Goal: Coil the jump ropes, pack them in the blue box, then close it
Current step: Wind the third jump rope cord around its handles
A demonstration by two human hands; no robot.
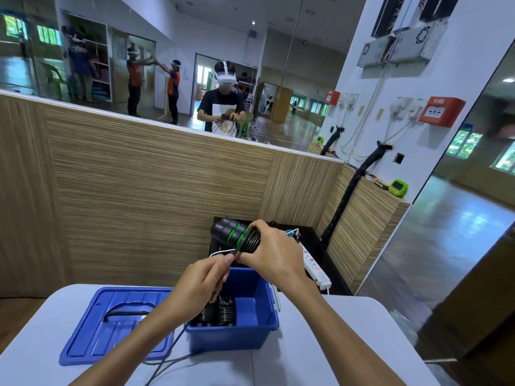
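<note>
Item: jump rope [245,236], black, green-banded handles, held above the blue box [259,327]. Right hand [274,254] clasped the bundled handles and coils; left hand [200,280] pinched the loose cord. Coiled ropes [220,313] lay inside; lid [111,324] lay left. Likely light, limp, springy; best gripped at the handles.

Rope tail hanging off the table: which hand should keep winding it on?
Probably the left. The left hand already pinches the loose rope where it meets the coil, while the right hand grips the wrapped handles above the blue box.
</note>
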